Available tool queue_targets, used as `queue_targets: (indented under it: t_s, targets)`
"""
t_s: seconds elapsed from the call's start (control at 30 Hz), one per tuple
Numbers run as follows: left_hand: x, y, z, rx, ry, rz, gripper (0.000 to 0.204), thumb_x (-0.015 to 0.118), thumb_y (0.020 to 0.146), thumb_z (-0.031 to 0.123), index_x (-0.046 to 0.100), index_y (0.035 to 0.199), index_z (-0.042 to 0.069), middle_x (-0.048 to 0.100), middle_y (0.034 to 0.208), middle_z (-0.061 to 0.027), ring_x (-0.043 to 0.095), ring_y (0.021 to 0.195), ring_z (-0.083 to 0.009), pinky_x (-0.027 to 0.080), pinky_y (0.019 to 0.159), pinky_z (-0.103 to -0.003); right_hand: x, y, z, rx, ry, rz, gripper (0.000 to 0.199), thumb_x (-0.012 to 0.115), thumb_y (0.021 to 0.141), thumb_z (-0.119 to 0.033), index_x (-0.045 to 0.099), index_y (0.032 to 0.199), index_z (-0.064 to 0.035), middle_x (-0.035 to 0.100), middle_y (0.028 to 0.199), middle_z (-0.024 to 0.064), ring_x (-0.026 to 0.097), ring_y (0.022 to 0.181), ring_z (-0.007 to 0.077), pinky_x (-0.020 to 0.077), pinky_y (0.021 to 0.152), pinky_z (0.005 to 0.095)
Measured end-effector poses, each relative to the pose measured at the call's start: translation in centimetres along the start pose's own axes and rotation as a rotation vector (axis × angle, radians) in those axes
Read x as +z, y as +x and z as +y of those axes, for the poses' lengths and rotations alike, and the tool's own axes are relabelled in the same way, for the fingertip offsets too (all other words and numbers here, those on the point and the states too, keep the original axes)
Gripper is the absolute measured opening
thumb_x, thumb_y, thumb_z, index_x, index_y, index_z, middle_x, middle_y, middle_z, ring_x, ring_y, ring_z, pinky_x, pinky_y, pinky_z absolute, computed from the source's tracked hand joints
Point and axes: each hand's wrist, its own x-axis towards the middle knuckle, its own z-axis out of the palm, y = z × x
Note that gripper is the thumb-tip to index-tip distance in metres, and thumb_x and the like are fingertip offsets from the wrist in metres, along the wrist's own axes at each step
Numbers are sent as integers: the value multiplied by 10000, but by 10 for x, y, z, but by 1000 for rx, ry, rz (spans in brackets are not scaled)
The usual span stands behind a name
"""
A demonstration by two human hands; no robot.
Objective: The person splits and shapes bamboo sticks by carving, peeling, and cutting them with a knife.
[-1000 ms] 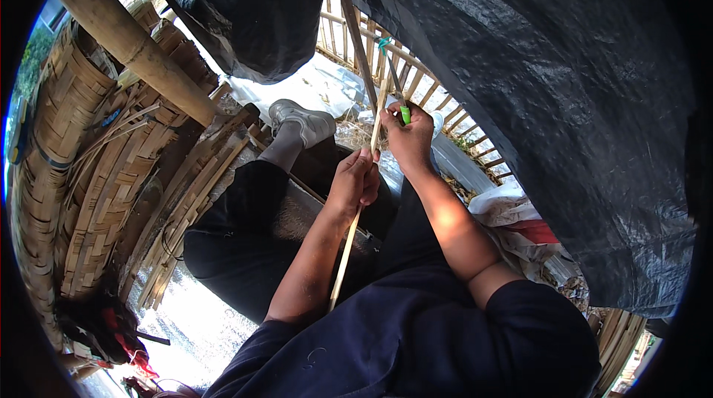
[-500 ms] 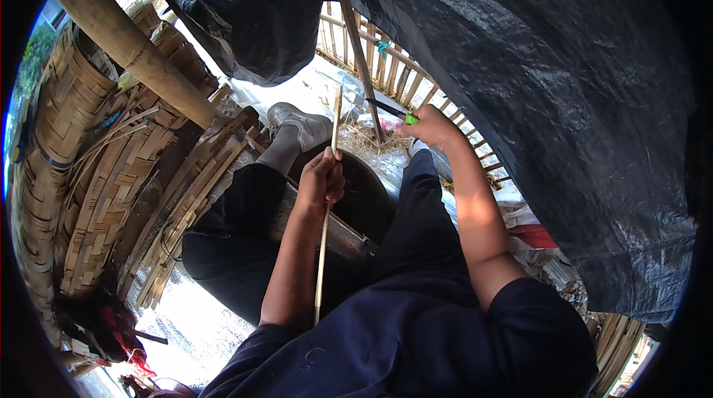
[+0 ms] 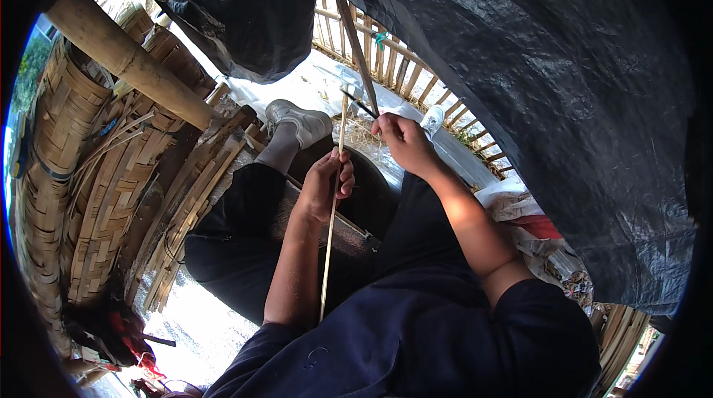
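thin bamboo strip (image 3: 331, 227), pale and straight, standing nearly upright over the lap, upper end near the white sneaker, lower end down by the dark blue shirt (image 3: 416, 338). gripped about a third of the way down by the left hand (image 3: 324, 184), fingers curled tight round it, thumb pressed along the front. just right of the strip's top, the right hand (image 3: 401, 142), fingers closed on a thin dark blade (image 3: 360, 105) whose tip points up and left, close to the strip's upper end; cannot tell whether blade and strip touch. hands near each other but apart.

under both hands, dark trousers (image 3: 245, 235) on bent legs, with a flat greyish board (image 3: 349, 231) lying across the thigh behind the strip. left foot in a white sneaker (image 3: 301, 122) and grey sock, stretched out ahead onto a pale sunlit floor (image 3: 312, 86). second white shoe (image 3: 432, 119) peeking out beyond the right hand.

further out on the left, a stack of woven bamboo baskets (image 3: 67, 168), with loose split slats (image 3: 193, 197) leaning beside them and a thick bamboo pole (image 3: 126, 64) slanting above. overhead and to the right, a black plastic tarp (image 3: 535, 101), propped by a thin slanting stick (image 3: 349, 27). behind that, a low bamboo fence (image 3: 401, 75). red and white cloth (image 3: 531, 216) bunched beside the right elbow; red-handled tool (image 3: 126, 338) on the ground at lower left.
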Motion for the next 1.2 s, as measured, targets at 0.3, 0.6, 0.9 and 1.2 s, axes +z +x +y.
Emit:
queue_targets:
  t_s: [0.3,0.6,0.9,1.2]
  targets:
    - [9,-10,3,-166,-173,-133,222,358,1022,304,421,859,167,291,617,65,205,443,-45,134,378,-210,18,-21,-9,-361,-602,45,429,583,904,-410,578,675,-47,573,533,157,601,484,347,468,443,428]
    - [21,-6,-11,-60,105,61,277,376,1026,339,430,826,155,282,613,65,212,454,-52,146,408,-228,5,9,8,-383,-724,147,444,585,906,-411,564,623,-70,553,490,141,596,452,324,454,411,415]
    - [28,-12,-6,1,133,22,230,390,1020,276,457,862,122,293,600,57,225,448,-55,186,399,-229,5,0,-2,-482,-671,10,364,603,904,-362,545,731,-47,553,519,152,606,495,346,460,434,428]
    - [21,-8,-7,72,81,3,202,374,1016,226,466,898,91,322,580,38,278,438,-73,237,402,-216,13,-6,-15,-430,-747,76,376,572,912,-406,556,729,-78,551,492,124,601,463,328,470,447,424]
